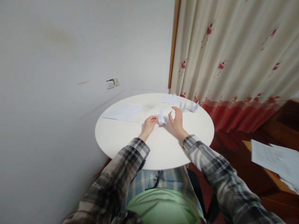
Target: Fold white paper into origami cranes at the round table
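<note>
A white folded paper crane [161,119] stands near the middle of the round white table [140,146], between my hands. My left hand [150,122] is closed, thumb and fingers pinching the crane's left end. On its other side my right hand [177,120] curves with thumb and fingers apart, close to the crane's right tip; whether it touches the paper I cannot tell. Just beyond my right hand, more folded paper cranes [193,107] sit toward the table's right rim.
Flat white paper [125,112] lies at the table's left, with another sheet [170,99] at the back. A wall with a socket [110,84] borders the left, a flowered curtain [221,62] the back right. Papers [275,158] rest on a lower wooden surface at right.
</note>
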A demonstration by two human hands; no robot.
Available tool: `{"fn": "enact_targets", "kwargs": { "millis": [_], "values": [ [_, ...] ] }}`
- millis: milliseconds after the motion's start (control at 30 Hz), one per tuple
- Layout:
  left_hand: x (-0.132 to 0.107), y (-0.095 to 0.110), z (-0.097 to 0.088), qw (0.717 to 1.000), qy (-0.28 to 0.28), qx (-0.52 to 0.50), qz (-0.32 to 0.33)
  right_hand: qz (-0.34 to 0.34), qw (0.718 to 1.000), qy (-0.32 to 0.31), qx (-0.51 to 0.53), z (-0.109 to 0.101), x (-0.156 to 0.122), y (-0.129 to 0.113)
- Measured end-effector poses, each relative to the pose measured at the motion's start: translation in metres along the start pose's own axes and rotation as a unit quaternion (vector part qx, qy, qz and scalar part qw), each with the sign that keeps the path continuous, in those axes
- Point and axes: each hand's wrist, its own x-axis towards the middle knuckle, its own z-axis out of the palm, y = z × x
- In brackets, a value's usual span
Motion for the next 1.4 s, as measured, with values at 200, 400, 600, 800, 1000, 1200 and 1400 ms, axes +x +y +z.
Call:
{"fn": "enact_targets", "kwargs": {
  "millis": [200,400,600,800,1000,1200,1400],
  "values": [
    [0.001,-0.003,0.001,1.000,0.003,0.008,-0.021,0.102,0.988,-0.118,-0.004,0.011,-0.005,0.012],
    [-0.002,0.004,0.002,0.999,-0.022,-0.010,-0.037,0.146,0.974,-0.171,0.025,0.014,-0.006,0.016],
    [-0.005,0.006,-0.002,0.995,0.000,-0.042,-0.087,0.143,0.973,-0.183,-0.003,0.014,-0.005,0.019],
    [-0.004,0.005,-0.004,0.988,0.019,-0.082,-0.127,0.157,0.969,-0.188,-0.032,0.014,-0.006,0.021],
    [-0.003,0.003,-0.005,0.982,0.013,-0.111,-0.150,0.176,0.966,-0.184,-0.044,0.013,-0.006,0.021],
    [-0.005,0.005,-0.006,0.982,0.009,-0.123,-0.143,0.201,0.963,-0.182,0.000,0.015,-0.005,0.021],
    [-0.008,0.013,-0.003,0.973,-0.022,-0.188,-0.130,0.204,0.964,-0.127,0.109,0.015,-0.002,0.019]
  ]
}}
